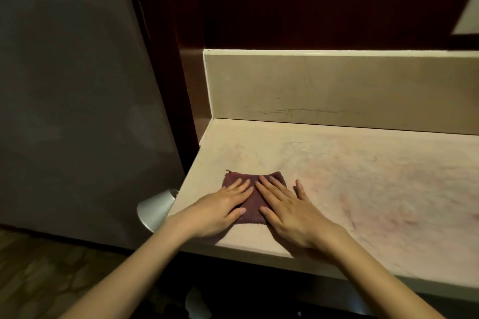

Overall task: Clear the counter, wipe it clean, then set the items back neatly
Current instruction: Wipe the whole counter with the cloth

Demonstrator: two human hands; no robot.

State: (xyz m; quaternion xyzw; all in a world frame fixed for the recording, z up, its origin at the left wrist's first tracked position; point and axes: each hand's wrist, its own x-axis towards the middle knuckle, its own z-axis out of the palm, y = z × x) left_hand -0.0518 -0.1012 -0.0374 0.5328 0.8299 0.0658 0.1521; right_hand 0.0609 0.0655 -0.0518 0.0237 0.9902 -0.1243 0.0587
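Observation:
A small dark maroon cloth (252,206) lies flat on the pale marble counter (375,179), near its left front corner. My left hand (219,208) presses on the cloth's left half with straight fingers. My right hand (290,208) lies flat on the cloth's right half, and its outer fingers reach onto the bare stone. Both palms cover the cloth's near corners.
A beige backsplash (337,88) rises behind the counter, with dark red wood panelling (311,2) above. A grey door (77,98) with a silver cone-shaped handle (155,211) stands just left of the counter's edge. A pale lampshade corner (467,15) shows at upper right.

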